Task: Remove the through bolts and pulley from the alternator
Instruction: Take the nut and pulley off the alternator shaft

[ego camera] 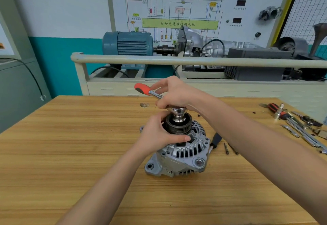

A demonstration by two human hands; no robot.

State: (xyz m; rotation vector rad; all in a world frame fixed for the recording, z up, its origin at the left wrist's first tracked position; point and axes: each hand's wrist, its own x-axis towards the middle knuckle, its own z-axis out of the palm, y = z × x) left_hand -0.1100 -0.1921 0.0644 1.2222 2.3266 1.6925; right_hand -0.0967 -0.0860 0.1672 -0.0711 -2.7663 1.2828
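Alternator (pixel 178 151) is stood pulley-up near mid workbench (pixel 70 145). Black grooved pulley (pixel 178 125) is still on the shaft, w/ a chrome socket (pixel 177 115) seated on its centre nut. Left hand (pixel 156 134) is wrapped round the pulley, thumb laid across the front. Right hand (pixel 174 94) is curled over the head of the ratchet wrench (pixel 147 91), whose orange grip sticks out to the left.

Step in hand is judged to be loosening of the pulley nut. Socket should be kept square and pushed down; pulley must be held hard against the turn, or shaft and pulley will just spin together. Force is better applied out at the orange grip than at the head.

Two loose bolts (pixel 230 148), probably through bolts, are seen on the bench right of the housing. Nut itself is hidden by the socket; ratchet head is covered by the right hand's fingers. A black-handled tool (pixel 215 140) is partly hidden behind the housing. Tools at far right (pixel 297 124) are cut off and hard to tell apart.
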